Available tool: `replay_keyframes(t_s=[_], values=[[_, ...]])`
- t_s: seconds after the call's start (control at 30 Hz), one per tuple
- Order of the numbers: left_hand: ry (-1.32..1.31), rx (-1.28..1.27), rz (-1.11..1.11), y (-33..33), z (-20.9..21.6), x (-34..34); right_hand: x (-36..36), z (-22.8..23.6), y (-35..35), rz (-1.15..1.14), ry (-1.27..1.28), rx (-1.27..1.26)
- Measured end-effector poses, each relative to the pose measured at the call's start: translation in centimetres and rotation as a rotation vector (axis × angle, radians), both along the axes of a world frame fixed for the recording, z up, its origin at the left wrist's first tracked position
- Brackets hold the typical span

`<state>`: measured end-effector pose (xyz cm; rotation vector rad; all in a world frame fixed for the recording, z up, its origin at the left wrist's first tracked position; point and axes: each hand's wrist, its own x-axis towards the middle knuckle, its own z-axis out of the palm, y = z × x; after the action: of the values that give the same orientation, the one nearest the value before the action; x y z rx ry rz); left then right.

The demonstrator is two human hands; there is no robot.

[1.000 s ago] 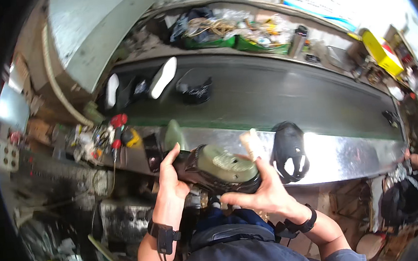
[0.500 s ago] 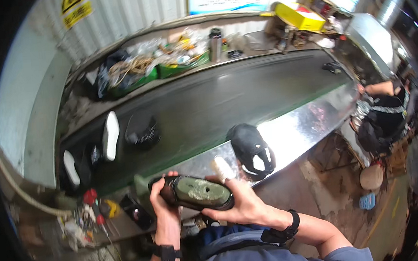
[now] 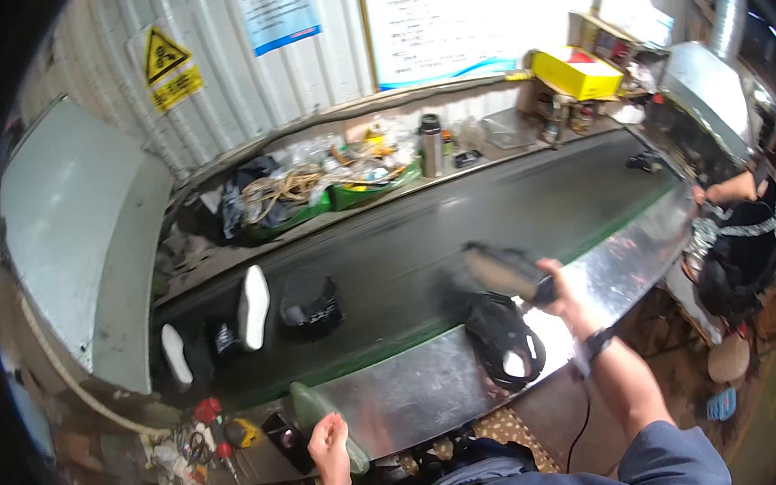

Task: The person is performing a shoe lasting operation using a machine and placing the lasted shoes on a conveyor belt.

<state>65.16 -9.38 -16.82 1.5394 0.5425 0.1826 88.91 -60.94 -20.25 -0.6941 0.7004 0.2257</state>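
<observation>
Olive-green and blurred, a shoe (image 3: 501, 271) is held out over the dark conveyor belt (image 3: 388, 242) in the right hand (image 3: 558, 289), whose fingers are wrapped tight around its near end; a dark band sits on that wrist. Just below the shoe, a black shoe upper (image 3: 503, 337) lies on the shiny metal apron (image 3: 436, 385) at the belt's near edge. The left hand (image 3: 329, 443) is down by the apron's lower left, its fingers loosely curled, against a pale green shoe last (image 3: 315, 410); whether it grips the last cannot be told.

Further left on the belt lie a black cap-like shoe part (image 3: 309, 305), a white sole (image 3: 254, 306) and a smaller white sole (image 3: 174, 352). Red-handled tools (image 3: 209, 421) are scattered at the bench corner below them.

Behind the belt, a shelf carries a green tray (image 3: 360, 183) heaped with clear bags and cord, a dark flask (image 3: 432, 146) standing upright, and a yellow box (image 3: 575, 73) at the right end. On the corrugated wall above hang a yellow triangular warning sign (image 3: 169, 64), a white sheet with a blue band (image 3: 277, 12) and a large white notice board (image 3: 452, 18). At far right, another person in dark clothes (image 3: 738, 233) sits by the belt.
</observation>
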Motion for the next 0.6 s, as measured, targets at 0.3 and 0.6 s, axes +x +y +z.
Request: replay_keyframes(t_s=[0.3,0.6], values=[[0.126,0.277,0.345,3.6,-0.5,-11.5,12.6,-9.2,4.3,-0.428,-0.35,-0.597],[0.089,0.224,0.361,2.7,-1.3,-12.3,5.2,-7.5,44.7,0.351,0.008,-0.171]])
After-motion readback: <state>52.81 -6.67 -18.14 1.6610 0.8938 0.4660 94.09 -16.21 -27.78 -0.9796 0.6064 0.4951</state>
